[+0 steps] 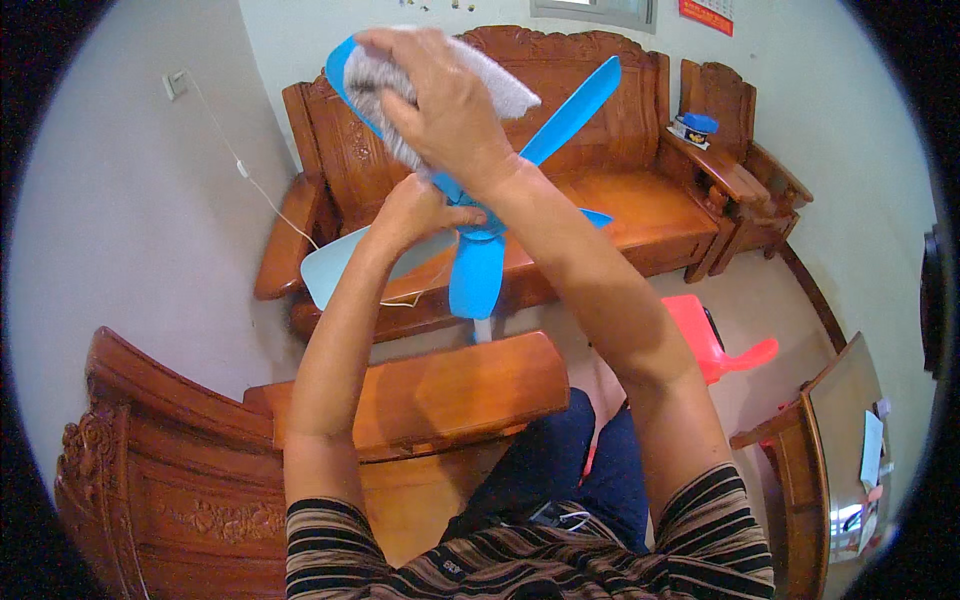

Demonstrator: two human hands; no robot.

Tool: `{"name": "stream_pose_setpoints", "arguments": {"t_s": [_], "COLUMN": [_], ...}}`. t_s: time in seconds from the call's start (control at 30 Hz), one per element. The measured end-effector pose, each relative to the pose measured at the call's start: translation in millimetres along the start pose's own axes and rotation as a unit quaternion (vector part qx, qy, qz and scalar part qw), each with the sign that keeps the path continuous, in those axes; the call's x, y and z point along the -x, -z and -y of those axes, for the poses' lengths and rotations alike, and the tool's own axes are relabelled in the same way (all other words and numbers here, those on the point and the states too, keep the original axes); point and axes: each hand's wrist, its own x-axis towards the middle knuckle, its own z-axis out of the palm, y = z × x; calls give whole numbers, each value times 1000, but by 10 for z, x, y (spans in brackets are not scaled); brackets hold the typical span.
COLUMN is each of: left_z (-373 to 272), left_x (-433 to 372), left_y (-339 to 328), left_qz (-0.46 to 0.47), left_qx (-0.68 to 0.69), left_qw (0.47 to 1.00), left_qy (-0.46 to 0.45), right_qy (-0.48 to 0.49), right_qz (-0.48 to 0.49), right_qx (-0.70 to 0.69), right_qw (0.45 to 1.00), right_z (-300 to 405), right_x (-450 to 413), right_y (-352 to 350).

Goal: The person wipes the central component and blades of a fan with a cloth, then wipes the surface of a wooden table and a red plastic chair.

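Note:
A fan with blue plastic blades [477, 276] stands before me on a pale pole, its blades bare of any guard. My left hand [420, 210] grips the fan near its hub, the thumb lying across the centre. Above it, my right hand [442, 97] presses a grey-white cloth [487, 75] around the upper left blade, whose blue tip shows past the cloth. Another blade [574, 112] points to the upper right. One more, paler blade [337, 270] reaches left behind my left forearm. The cloth and my hands hide part of the hub.
A carved wooden bench [637, 202] stands behind the fan, with a wooden armchair [720, 112] at its right. A wooden armrest [465, 382] lies close below the fan. A pink plastic object [694, 330] is on the floor. A white cord [259, 187] hangs from the wall socket [175, 85]. A table [840, 405] stands right.

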Motion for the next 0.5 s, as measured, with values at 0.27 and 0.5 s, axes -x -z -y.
{"name": "stream_pose_setpoints", "arguments": {"t_s": [0.27, 0.5], "left_z": [93, -62], "left_x": [15, 5], "left_y": [48, 96], "left_qz": [-44, -36], "left_qx": [20, 36], "left_qw": [999, 999], "left_qy": [-8, -12], "right_qy": [-51, 7], "right_qz": [167, 202], "right_qx": [96, 153], "right_qw": [980, 967], "right_z": [35, -117], "right_x": [790, 1262], "right_y": [398, 881]}}
